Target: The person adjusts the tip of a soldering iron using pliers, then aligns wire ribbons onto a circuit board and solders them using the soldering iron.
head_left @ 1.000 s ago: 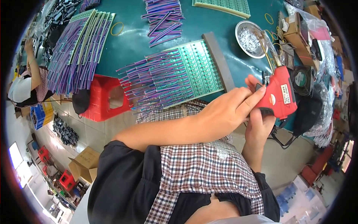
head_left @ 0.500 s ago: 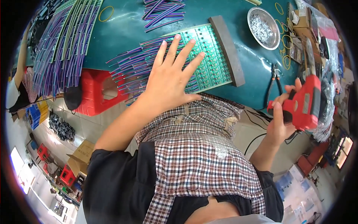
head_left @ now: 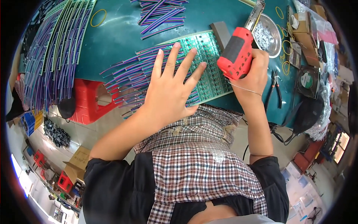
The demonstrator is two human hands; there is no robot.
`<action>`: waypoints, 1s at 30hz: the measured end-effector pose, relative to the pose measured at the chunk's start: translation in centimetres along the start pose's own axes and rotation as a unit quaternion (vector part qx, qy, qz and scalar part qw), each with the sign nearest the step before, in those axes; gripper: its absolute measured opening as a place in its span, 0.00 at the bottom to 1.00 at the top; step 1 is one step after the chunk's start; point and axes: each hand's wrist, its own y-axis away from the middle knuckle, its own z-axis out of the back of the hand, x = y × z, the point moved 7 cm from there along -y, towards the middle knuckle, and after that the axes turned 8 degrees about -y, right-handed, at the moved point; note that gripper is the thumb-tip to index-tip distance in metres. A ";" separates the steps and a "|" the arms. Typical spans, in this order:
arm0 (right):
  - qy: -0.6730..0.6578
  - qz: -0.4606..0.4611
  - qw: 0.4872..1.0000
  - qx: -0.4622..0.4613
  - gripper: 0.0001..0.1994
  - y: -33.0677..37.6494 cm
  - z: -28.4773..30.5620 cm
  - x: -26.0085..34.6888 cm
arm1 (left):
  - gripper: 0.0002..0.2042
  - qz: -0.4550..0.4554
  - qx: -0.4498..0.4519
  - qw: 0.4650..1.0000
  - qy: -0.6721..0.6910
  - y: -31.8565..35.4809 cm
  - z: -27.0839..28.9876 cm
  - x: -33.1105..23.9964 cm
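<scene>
Red and black, a gun-shaped tool [head_left: 235, 54] is held in the right grip [head_left: 257, 70] over the table [head_left: 113, 41], toward its near edge; the left grip [head_left: 168, 87], spread wide, lies across purple wires [head_left: 136, 74] on green circuit boards [head_left: 209, 56] at that edge.

The person's left hand [head_left: 169, 87] covers part of the circuit board panel [head_left: 209, 63] and some of the purple wires [head_left: 138, 71] on it. Most fingers of the right hand [head_left: 255, 72] are hidden behind the red tool [head_left: 237, 52], whose nose runs to the upper edge, its tip unclear. The tool also hides much of the grey bar [head_left: 220, 31] and the left side of the metal bowl [head_left: 276, 44], whose silvery bits are too small to identify. The upper edge cuts off the wire pile [head_left: 160, 18].
</scene>
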 end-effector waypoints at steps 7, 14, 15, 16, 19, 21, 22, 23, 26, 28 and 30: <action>-0.019 0.104 0.992 -0.065 0.35 0.7 0.7 0.4 | 0.52 0.000 0.021 1.000 0.021 0.2 0.1 0.2; -0.019 0.096 0.993 -0.059 0.35 0.7 0.8 0.2 | 0.52 0.003 0.069 0.997 0.017 1.9 0.9 1.2; -0.039 0.088 0.993 -0.062 0.35 0.7 0.7 0.1 | 0.52 0.005 0.072 0.997 0.017 2.3 0.9 1.5; -0.040 0.087 0.994 -0.061 0.35 0.6 0.8 0.3 | 0.52 0.006 0.074 0.997 0.018 2.5 0.9 1.6; -0.014 0.095 0.995 -0.028 0.34 0.4 0.3 1.2 | 0.53 0.017 0.077 0.997 0.019 2.9 1.1 1.6; -0.059 0.087 0.994 -0.035 0.35 0.5 0.0 1.2 | 0.53 0.020 0.076 0.997 0.021 2.9 1.2 1.6; -0.060 0.086 0.994 -0.034 0.35 0.3 -0.3 1.4 | 0.53 0.020 0.075 0.997 0.024 2.8 1.2 1.6; -0.060 0.091 0.993 -0.036 0.35 0.2 -0.4 1.6 | 0.53 0.019 0.075 0.997 0.028 2.8 1.2 1.6; -0.052 0.092 0.994 -0.033 0.36 0.1 -0.7 2.0 | 0.52 0.018 0.074 0.997 0.031 2.8 1.2 1.5; -0.046 0.088 0.995 -0.028 0.37 0.1 -0.8 1.9 | 0.52 0.018 0.074 0.997 0.032 2.8 1.2 1.6; -0.038 0.093 0.995 -0.026 0.38 0.2 -0.9 1.9 | 0.52 0.018 0.074 0.997 0.031 2.7 1.3 1.7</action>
